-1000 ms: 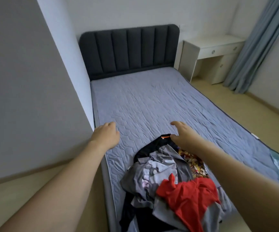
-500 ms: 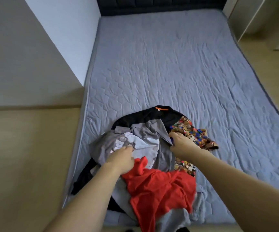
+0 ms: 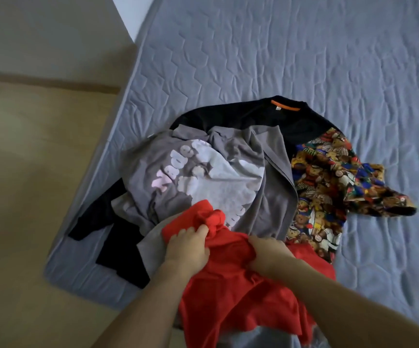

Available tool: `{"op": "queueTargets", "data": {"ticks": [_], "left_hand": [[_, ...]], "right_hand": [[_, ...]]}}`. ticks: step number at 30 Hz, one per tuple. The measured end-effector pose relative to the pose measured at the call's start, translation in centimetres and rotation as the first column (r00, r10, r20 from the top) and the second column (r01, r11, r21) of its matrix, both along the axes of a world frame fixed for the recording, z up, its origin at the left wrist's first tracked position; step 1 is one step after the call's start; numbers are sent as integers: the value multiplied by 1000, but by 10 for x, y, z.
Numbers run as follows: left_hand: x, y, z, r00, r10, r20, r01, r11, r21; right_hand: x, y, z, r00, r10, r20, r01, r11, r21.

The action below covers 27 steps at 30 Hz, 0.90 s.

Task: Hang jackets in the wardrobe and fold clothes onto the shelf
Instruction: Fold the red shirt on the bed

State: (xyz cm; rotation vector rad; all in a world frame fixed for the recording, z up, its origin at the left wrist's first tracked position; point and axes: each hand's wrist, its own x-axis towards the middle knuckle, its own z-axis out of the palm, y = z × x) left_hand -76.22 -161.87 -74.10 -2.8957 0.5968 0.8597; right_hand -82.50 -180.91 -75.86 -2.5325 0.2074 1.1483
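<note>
Left hand (image 3: 187, 247) and right hand (image 3: 268, 254) both gripping red garment (image 3: 228, 292), atop clothes pile on bed (image 3: 303, 59), grey shirt (image 3: 203, 177) behind

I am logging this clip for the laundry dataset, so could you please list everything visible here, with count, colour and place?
red garment: one, red, on top of the pile at its near end, gripped by both hands
grey printed top: one, grey with pale lettering, middle of the pile
black garment: one, black with an orange neck label, under the grey top, reaching the far side of the pile
patterned garment: one, multicoloured bear print, right side of the pile
mattress: one, blue-grey quilted, under the pile
floor: tan, left of the mattress
left hand: one, grips the red garment
right hand: one, grips the red garment
</note>
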Motion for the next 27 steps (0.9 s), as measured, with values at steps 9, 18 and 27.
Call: {"op": "queueTargets", "data": {"ticks": [9,18,27], "left_hand": [[11,-27,224,732,514,-447,-681,567,-464],[-23,-142,462,702,638,-316,-580,254,-774],[-101,-278,632,736,420,-531,-473,-242,-847]], "right_hand": [[6,-48,220,999,-14,-42,25,962,272],[-27,-164,439,858,-424,292,259,845,467],[-85,-315,587,825,-26,564,-23,997,80]]}}
